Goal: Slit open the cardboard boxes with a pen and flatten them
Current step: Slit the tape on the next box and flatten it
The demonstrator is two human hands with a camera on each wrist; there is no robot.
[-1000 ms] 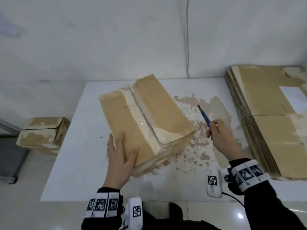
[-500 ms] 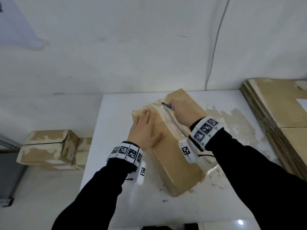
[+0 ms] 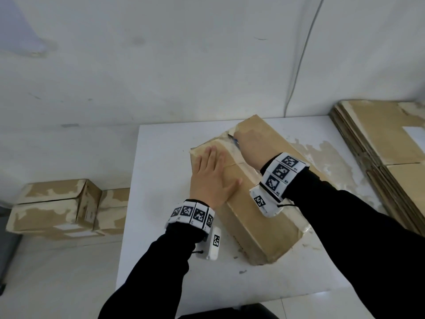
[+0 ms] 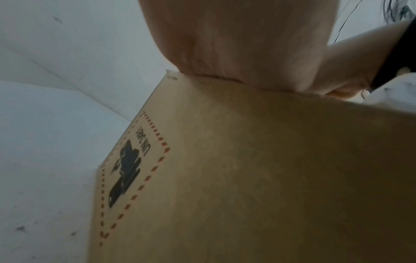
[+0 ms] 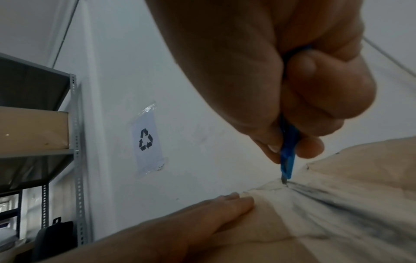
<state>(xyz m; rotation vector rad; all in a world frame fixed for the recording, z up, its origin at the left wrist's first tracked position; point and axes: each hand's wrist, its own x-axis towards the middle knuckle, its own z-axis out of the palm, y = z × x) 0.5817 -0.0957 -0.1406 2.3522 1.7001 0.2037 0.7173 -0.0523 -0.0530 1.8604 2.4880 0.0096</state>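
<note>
A sealed cardboard box [image 3: 250,192] lies at an angle on the white tabletop [image 3: 161,261], its long taped seam running away from the person toward the wall. The left hand [image 3: 212,178] lies flat on the box's top near the far left corner, fingers straight and together, pressing the panel down; the left wrist view shows the heel of the palm on the box's upper edge above a printed hazard label [image 4: 128,170] with a dashed red border on the side face. The right hand [image 3: 250,146] has its grip closed around a blue pen [image 5: 287,156], fingers and thumb curled tightly about the barrel, and the pen's tip touches the tape at the far end of the seam, just beyond the left fingertips [image 5: 238,201]. Flattened cardboard sheets [image 3: 386,146] are stacked at the right edge of the tabletop, well apart from the box. More closed boxes [image 3: 55,208] sit low to the left of the tabletop. A paper with a recycling symbol [image 5: 146,140] is taped to the wall, beside a metal shelving unit [image 5: 74,124].
</note>
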